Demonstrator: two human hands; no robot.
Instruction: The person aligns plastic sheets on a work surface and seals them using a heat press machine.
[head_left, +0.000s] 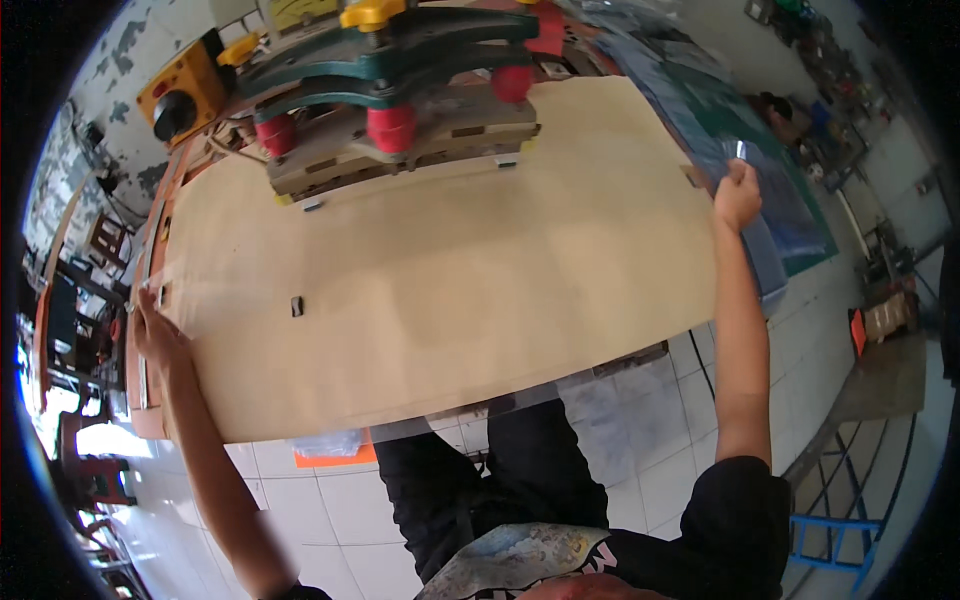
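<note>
My left hand [166, 338] is at the left edge of a large tan board [470, 290]. Its fingers are pinched at the edge of a thin clear plastic sheet [215, 290], which shows as a faint sheen over the board. Off the board's right edge, my right hand [738, 200] is closed with the thumb up. A shiny bit of clear plastic [740, 150] sticks out above its fingers. A small dark block [297, 306] lies on the left part of the board, between the hands.
A press head with a dark green frame [390, 70] and red cushions [391, 128] hangs over the board's far side. A yellow control box [183, 90] stands far left. Stacked clear blue plastic sheets [790, 215] lie right on a green mat [815, 262]. A blue metal frame [835, 540] stands lower right.
</note>
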